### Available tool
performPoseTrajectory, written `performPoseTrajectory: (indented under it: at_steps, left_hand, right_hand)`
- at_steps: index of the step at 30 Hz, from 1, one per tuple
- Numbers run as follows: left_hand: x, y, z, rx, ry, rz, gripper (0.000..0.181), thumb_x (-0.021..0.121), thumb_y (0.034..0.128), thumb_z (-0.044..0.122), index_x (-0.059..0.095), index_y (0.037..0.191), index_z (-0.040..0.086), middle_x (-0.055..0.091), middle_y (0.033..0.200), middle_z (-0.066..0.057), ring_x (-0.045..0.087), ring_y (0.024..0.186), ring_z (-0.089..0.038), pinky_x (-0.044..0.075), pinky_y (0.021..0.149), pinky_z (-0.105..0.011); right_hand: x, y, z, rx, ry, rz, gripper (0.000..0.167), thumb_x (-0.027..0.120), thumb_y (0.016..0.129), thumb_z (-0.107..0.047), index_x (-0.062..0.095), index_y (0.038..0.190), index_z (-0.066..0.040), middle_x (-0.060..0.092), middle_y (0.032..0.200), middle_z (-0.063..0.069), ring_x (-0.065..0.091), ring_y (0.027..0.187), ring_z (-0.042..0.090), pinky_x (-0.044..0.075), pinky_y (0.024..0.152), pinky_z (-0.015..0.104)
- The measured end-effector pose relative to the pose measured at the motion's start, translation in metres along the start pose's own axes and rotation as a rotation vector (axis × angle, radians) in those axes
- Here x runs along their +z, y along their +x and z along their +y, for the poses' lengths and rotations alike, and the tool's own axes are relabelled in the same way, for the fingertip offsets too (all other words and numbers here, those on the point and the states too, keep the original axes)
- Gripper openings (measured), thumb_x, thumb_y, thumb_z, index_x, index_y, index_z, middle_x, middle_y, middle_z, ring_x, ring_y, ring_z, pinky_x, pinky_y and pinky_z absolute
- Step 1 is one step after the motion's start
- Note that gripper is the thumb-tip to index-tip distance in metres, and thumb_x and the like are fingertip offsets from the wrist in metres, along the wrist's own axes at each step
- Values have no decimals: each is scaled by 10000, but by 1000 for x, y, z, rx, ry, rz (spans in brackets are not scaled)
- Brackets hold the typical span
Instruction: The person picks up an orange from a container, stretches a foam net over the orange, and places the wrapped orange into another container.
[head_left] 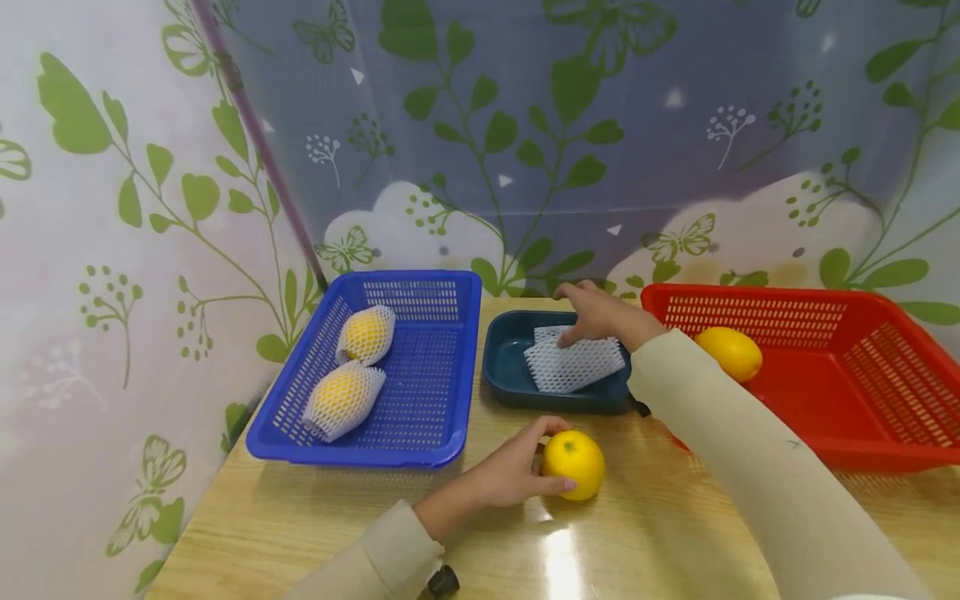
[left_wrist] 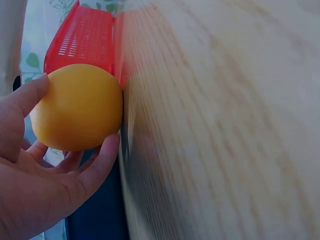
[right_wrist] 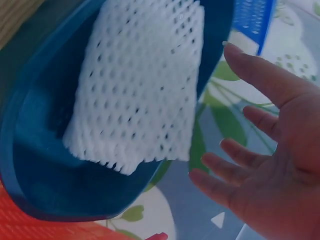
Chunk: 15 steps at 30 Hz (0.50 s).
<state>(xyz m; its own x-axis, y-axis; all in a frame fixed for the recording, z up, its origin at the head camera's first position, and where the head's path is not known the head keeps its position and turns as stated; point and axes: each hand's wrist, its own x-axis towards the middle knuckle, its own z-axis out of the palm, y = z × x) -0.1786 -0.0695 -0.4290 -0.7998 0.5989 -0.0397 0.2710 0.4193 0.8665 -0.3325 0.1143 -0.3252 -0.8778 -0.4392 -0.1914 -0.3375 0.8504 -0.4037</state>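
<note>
My left hand (head_left: 510, 471) grips an orange (head_left: 573, 465) at the table's front middle, thumb on one side and fingers round the other; the left wrist view shows the orange (left_wrist: 80, 107) close up against the wood. Over the dark teal tray (head_left: 517, 398) hovers my right hand (head_left: 600, 315), its fingers spread and holding nothing. White foam net sleeves (head_left: 573, 367) lie flat in that tray, below the hand. In the right wrist view the foam sleeve (right_wrist: 140, 85) and the right hand (right_wrist: 280, 145) are apart.
A blue basket (head_left: 442, 457) on the left contains two yellow fruits in foam nets (head_left: 345, 400). At the right, a red basket (head_left: 847, 392) has a bare yellow fruit (head_left: 729, 354) in it, partly behind my right sleeve. A patterned curtain (head_left: 525, 167) hangs behind the wooden table (head_left: 300, 517).
</note>
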Motion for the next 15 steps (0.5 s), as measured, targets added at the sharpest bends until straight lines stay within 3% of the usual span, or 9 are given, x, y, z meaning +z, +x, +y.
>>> performPoseTrajectory:
  at_steps: [8,15]
  left_hand:
    - [0,0,-1,24,-10,1,575,726,889,203,400,1358,134,471,1352,-34,475,1233,-182,421,1042,-310]
    - [-1,0,-3,28,-22,-4,568,722,892,211,402,1356,142,473,1347,-15,469,1237,-160,422,1038,-298]
  right_hand:
    - [10,8,3,81,-84,-36,766,783,826,-173,359,1462,-110,248,1514,237,355,1320,430,380,1024,601]
    - [19,12,7,81,-160,-50,719,768,840,-152,395,1447,-61,322,1478,260,370,1309,429,368,1041,589]
